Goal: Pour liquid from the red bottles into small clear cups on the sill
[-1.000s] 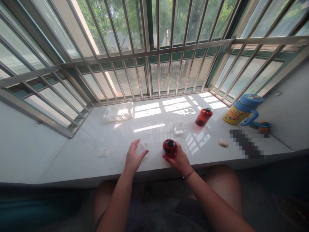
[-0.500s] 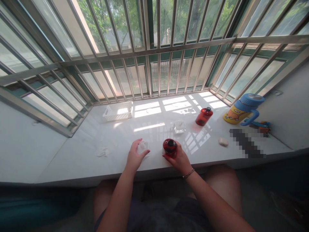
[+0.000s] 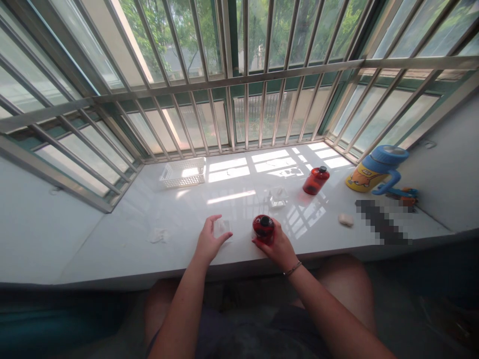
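Note:
My right hand (image 3: 279,244) is closed around a red translucent bottle (image 3: 263,227) with a black cap, which stands upright near the table's front edge. To its left, my left hand (image 3: 211,239) curves around a small clear container (image 3: 223,228), with the thumb at the near side and the index finger at the far side. A second clear square container (image 3: 278,197) sits a little beyond the bottle. Farther back and to the right stands another red bottle (image 3: 316,180) with a dark cap.
A white perforated basket (image 3: 183,173) lies at the back left, below the window bars. A crumpled tissue (image 3: 159,235) is at left. On the right are a blue and yellow jug (image 3: 374,169), a pale lump (image 3: 346,220), colourful small items (image 3: 407,196) and a pixelated dark patch.
The fingers of my left hand have loosened very slightly around the clear container. My right hand and the red bottles have not visibly moved.

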Tool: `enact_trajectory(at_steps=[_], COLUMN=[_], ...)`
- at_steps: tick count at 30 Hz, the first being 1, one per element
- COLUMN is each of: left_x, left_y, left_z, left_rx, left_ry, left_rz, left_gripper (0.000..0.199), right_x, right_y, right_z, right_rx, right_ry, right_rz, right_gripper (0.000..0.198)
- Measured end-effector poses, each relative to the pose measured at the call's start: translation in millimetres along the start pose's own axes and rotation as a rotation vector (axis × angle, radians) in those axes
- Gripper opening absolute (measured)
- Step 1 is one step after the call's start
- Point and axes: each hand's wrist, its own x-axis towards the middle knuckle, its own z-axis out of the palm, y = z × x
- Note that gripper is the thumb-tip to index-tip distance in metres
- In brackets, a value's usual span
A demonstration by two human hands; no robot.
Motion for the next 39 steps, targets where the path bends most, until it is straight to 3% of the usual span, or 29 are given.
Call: enact_trajectory(at_steps=[2,7,12,17,22,27,33,39], left_x=[0.1,1.7,3.0,4.3,4.1,4.5,2.9,5.1], left_y=[-0.9,-3.5,-7.6,-7.2,-9.4,-7.2,-9.5,-13.8], left_z=[0.3,0.2,0.5,-1.6,0.3,-1.9,0.8,-0.3], left_rx=[-0.034,0.033,-0.050,0.045,-0.048,0.037,-0.046,0.012], left_ry=[0.018,-0.023,0.021,-0.026,0.014,-0.035,0.052,-0.012], left_rz=[-0.015,0.053,-0.003,0.070,0.006,0.051,0.026,0.071], left_gripper=[0.065,0.045,0.067,0.044,0.064,0.043,0.060,0.044], right_x=[-0.1,0.2,0.2,0.1,-0.1,0.0,0.2,0.0], right_y=[0.1,0.2,0.2,-0.1,0.1,-1.2,-2.5,-1.1], right_z=[0.0,0.0,0.0,-0.1,-0.2,-0.1,-0.5,-0.5], right_rx=[-0.002,-0.002,-0.014,-0.014,-0.009,-0.002,-0.006,0.006], right_ry=[0.002,0.005,0.010,0.011,0.002,0.001,0.005,0.003], right_rz=[0.000,-0.015,-0.012,-0.008,0.003,0.000,-0.001,0.010], right_gripper=[0.091,0.091,0.091,0.091,0.091,0.090,0.091,0.091])
